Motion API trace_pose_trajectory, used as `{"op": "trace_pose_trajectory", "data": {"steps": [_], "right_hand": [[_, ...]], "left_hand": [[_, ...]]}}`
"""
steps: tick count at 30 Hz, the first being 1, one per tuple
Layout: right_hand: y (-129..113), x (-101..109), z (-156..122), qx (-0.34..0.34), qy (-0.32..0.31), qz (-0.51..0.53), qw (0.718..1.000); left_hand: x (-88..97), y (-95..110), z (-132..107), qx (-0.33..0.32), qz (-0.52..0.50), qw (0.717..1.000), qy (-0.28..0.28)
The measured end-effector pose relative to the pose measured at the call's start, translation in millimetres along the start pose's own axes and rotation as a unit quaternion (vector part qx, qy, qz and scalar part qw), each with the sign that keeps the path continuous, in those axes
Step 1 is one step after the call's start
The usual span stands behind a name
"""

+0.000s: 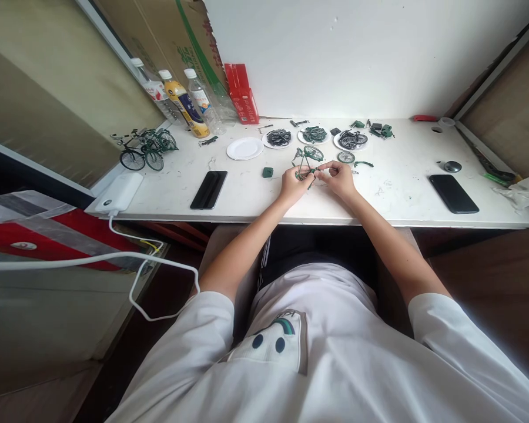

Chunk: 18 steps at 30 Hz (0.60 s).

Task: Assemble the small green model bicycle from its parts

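Note:
At the middle of the white table (392, 194), my left hand (294, 185) is closed around the frame of a small green model bicycle (307, 161), part-built with one wheel standing up behind my fingers. My right hand (340, 178) pinches a tiny part against the same model; the part is too small to name. A loose wheel (346, 157) and a green strip (363, 164) lie just beyond my right hand. A small green block (267, 172) sits left of my left hand.
Paper plates hold parts: an empty one (245, 148), black pieces (278, 137), green pieces (314, 135), wheels (351, 140). Finished model bicycles (143, 150) stand far left by bottles (180, 100). A black case (208, 189), phone (454, 193), power bank (120, 192) and red box (242, 94) also sit here.

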State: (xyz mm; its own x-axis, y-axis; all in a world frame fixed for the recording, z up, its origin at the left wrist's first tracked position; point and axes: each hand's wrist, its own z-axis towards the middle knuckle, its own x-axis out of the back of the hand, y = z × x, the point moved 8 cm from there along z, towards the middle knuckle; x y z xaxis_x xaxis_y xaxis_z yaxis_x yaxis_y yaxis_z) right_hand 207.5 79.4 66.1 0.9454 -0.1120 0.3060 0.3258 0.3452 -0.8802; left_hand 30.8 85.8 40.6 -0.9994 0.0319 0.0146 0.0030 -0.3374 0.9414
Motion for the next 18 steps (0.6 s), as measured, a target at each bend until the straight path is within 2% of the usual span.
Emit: {"op": "trace_pose_trajectory", "data": {"steps": [18], "right_hand": [[4.8,0.0,0.7,0.007,0.004,-0.012,1.000]], "left_hand": [[0.2,-0.6,-0.2,0.001,-0.006,1.000,-0.002]]}}
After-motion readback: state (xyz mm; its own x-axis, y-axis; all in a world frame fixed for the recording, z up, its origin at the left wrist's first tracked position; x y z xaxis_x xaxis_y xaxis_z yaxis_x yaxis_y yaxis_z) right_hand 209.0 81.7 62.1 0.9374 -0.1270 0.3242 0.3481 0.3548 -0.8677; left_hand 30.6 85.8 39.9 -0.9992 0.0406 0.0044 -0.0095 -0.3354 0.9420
